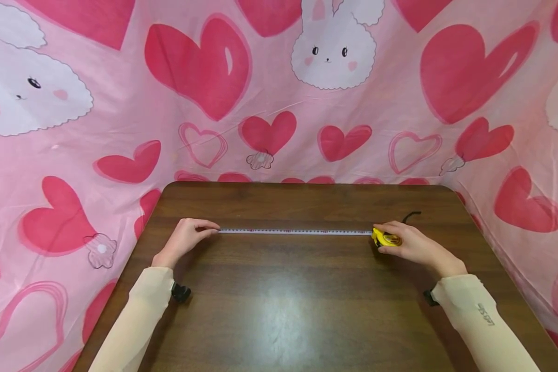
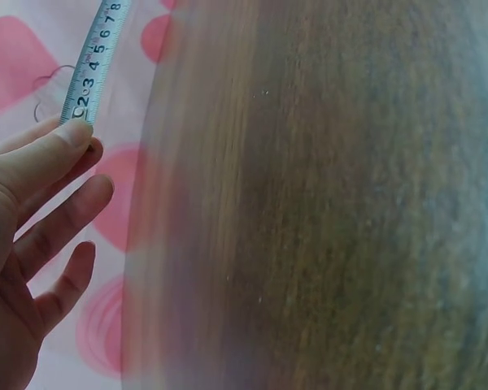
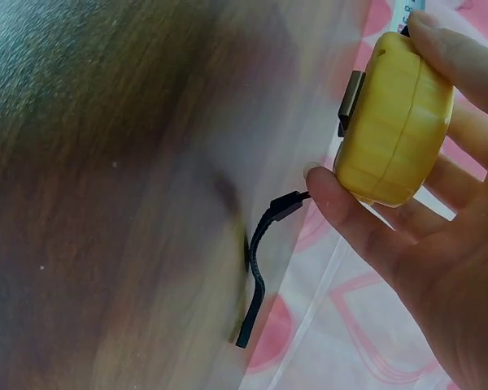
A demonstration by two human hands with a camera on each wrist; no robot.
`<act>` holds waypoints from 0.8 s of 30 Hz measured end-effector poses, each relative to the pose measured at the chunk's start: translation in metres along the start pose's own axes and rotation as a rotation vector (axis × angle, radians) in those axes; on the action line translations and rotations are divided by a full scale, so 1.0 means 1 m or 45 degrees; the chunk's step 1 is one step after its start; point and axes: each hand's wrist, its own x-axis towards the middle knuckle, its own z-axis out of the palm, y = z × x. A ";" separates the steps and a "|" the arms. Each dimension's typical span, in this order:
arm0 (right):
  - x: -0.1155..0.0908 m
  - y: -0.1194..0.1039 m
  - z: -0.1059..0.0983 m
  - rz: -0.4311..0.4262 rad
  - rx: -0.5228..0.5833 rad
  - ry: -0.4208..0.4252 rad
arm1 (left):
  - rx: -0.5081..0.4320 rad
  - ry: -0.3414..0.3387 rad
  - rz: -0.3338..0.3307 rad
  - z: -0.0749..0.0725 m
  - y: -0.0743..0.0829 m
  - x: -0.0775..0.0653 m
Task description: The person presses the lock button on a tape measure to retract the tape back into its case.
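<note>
A yellow tape measure [image 1: 387, 238] is gripped in my right hand [image 1: 411, 245], its case held between thumb and fingers. From it the white blade [image 1: 295, 232] stretches straight leftward across the far half of the table. My left hand [image 1: 186, 238] pinches the blade's free end between thumb and forefinger; the thumb covers the first marks, and the numbers from 2 upward show in the left wrist view. The other left fingers are spread loosely. In the right wrist view, a metal clip [image 3: 350, 103] sits on the case and a black wrist strap [image 3: 257, 268] hangs from it.
The dark brown wooden table [image 1: 279, 299] has rounded far corners and a glossy light reflection in its middle. Pink cloth [image 1: 279, 98] printed with hearts and rabbits hangs behind it and on both sides. A black band [image 1: 180, 292] is on the left wrist.
</note>
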 end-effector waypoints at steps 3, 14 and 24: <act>0.000 -0.001 0.000 0.009 0.012 0.002 | -0.016 0.001 -0.002 0.002 0.001 0.001; 0.003 -0.004 0.002 0.002 0.011 -0.005 | -0.034 -0.038 -0.001 0.004 0.004 0.006; 0.002 -0.003 0.004 0.004 0.020 -0.014 | -0.038 -0.048 0.021 0.006 0.007 0.008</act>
